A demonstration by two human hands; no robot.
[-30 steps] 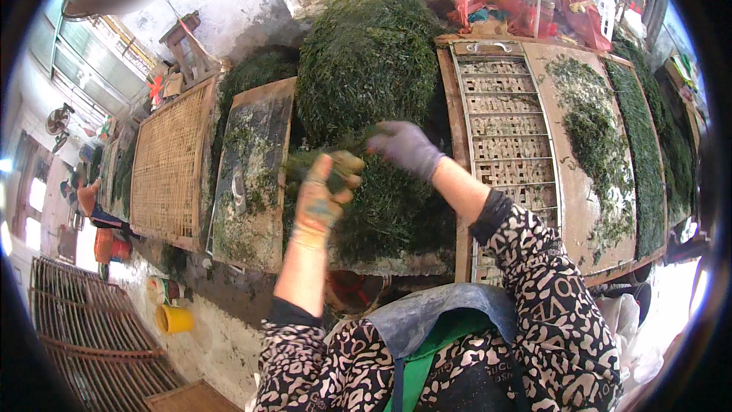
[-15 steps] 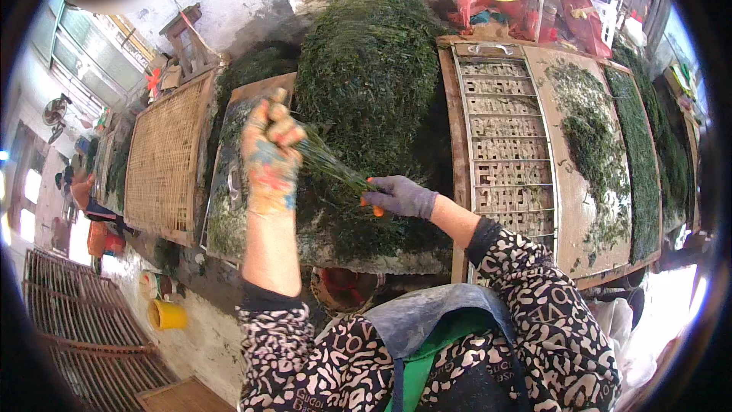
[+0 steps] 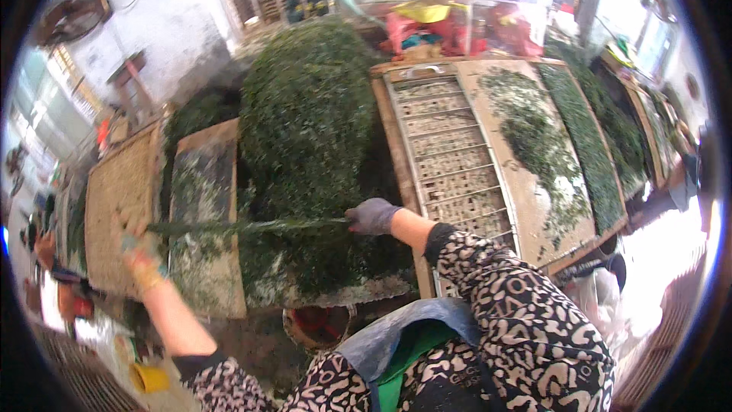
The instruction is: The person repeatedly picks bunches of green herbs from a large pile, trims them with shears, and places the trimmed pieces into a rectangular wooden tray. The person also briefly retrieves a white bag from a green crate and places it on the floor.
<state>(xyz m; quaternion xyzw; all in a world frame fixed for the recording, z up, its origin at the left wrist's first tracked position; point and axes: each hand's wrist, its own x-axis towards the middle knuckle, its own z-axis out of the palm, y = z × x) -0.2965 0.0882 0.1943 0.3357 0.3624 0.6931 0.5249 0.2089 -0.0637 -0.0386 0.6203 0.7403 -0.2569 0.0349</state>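
Observation:
Between my hands a long, narrow bundle of dark green, leafy strands (image 3: 255,226) is stretched almost level. My right hand (image 3: 374,217), in a grey-purple glove, is closed round its right end, above the front of a large dark green leafy heap (image 3: 305,107). At the far left, my left hand (image 3: 142,252), in a pale glove with coloured stains, grips the other end; its fingers are smeared by motion. Behind that hand lies a woven tray (image 3: 122,198). Under the bundle is a board (image 3: 200,275) with green scraps on it.
Right of the heap lies a slatted metal rack (image 3: 457,152), then a brown board (image 3: 488,118) with scattered green leaf. Crates and red and yellow bags (image 3: 427,15) stand behind. A round tub (image 3: 316,326) and a yellow bucket (image 3: 149,378) are below. Another person (image 3: 49,248) is far left.
My left hand has swung down and to the left, and the strands now run long and straight between my hands. The whole view has shifted, with surroundings moved left.

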